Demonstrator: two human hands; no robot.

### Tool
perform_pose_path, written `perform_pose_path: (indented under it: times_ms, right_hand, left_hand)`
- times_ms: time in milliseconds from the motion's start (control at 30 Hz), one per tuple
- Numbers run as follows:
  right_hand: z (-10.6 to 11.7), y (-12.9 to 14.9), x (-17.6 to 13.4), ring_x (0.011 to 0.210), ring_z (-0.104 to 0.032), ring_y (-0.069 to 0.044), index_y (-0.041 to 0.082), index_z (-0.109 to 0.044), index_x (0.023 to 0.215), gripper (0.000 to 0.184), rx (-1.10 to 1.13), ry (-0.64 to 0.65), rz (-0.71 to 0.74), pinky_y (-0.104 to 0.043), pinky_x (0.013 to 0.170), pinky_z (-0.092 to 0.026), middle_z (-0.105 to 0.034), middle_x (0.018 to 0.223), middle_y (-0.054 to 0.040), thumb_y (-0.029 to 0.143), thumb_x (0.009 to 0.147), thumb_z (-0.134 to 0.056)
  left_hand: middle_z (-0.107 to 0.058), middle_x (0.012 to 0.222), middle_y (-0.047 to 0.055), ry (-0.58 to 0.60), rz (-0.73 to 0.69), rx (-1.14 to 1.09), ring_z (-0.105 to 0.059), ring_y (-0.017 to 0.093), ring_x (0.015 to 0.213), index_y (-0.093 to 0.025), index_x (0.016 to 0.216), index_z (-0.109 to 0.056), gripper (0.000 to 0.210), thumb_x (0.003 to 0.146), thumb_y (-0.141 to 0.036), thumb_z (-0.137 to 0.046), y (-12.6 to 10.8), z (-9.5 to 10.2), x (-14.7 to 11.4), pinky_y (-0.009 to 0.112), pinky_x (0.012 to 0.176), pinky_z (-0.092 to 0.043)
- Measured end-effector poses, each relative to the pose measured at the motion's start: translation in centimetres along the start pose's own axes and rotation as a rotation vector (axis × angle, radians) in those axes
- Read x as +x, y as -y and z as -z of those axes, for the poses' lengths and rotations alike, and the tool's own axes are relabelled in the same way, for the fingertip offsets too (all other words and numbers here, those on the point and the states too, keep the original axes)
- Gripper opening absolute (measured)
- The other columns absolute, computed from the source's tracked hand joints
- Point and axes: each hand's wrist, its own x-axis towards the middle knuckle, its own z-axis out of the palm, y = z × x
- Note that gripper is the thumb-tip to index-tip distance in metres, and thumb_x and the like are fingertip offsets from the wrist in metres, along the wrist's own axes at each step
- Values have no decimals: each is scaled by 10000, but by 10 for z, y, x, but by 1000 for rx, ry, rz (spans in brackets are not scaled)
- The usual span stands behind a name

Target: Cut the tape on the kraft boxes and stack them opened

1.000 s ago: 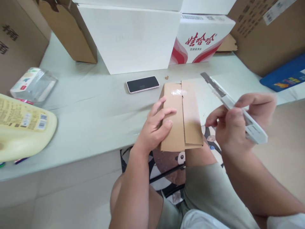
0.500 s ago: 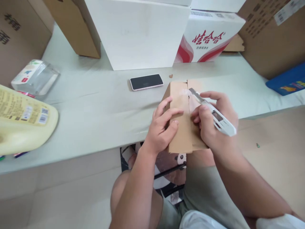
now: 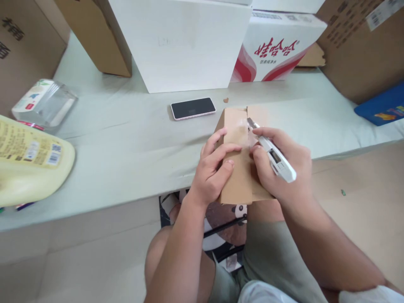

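A small brown cardboard box point(image 3: 236, 176) stands at the table's front edge, partly over my lap. My left hand point(image 3: 214, 168) grips its left side, with the fingers lying across the top panel. In my right hand point(image 3: 280, 160) is a white utility knife point(image 3: 277, 158), pinched between thumb and fingers. Its blade tip points at the seam near the far end of the box. Clear tape point(image 3: 242, 126) shows there, wrinkled beside the blade. Part of the right panel is hidden under my right hand.
Beyond the box lies a phone point(image 3: 193, 108) on the pale green cloth point(image 3: 126, 147). White cartons point(image 3: 189, 46) stand at the back. To the left are a yellow bottle point(image 3: 38, 164) and a clear plastic container point(image 3: 47, 103); a blue box point(image 3: 383, 105) is at right.
My right hand's grip has shifted: the forefinger now lies along the knife nearer its blade, and the knife stands steeper. The blade stays by the seam. My left hand keeps its hold.
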Motion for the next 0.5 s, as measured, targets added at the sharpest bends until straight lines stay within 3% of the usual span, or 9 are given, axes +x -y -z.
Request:
perform_pose_path:
  times_ms: [500]
  right_hand:
    - [2,3,-3,470,-512,-135,257,-612,847,95,63,-12,-4,-272,504,-404,-566,551,63,206,805,-543]
  left_hand:
    - [-459,1618,87,-6,13,-8,-422,313,1506,-249,1169,-721,312,970,-365,-510,-1,1,-1,525,1268,-312]
